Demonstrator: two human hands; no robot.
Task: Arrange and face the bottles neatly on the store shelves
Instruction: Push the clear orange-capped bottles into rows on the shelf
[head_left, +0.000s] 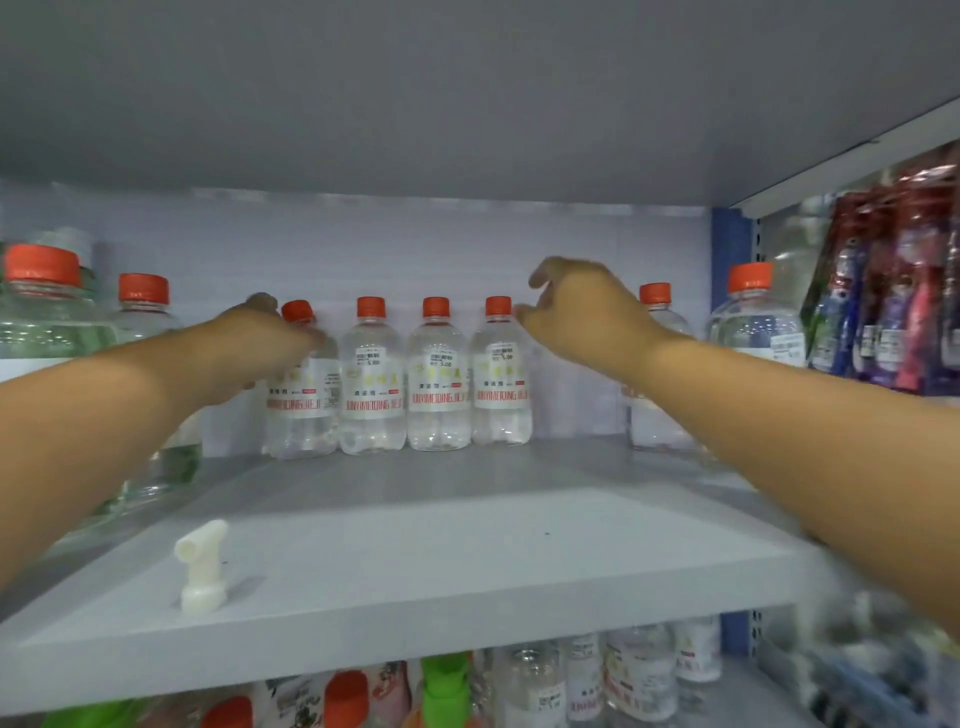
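Several small clear bottles with orange caps and white labels stand in a row at the back of the grey shelf (467, 545). My left hand (265, 338) grips the leftmost bottle (301, 410) at its shoulder, and this bottle leans slightly. My right hand (587, 317) hovers with loosely curled fingers beside the cap of the rightmost bottle of the row (500, 384), holding nothing. Two more bottles (371, 384) (439, 384) stand upright between them, labels facing forward. Another small bottle (655, 312) stands partly hidden behind my right forearm.
Larger orange-capped bottles stand at the far left (47, 317) and at the right (753, 322). A white plastic spout piece (200, 566) stands near the shelf's front edge. Hanging packets (893, 291) fill the right side. The shelf below holds more bottles (639, 670).
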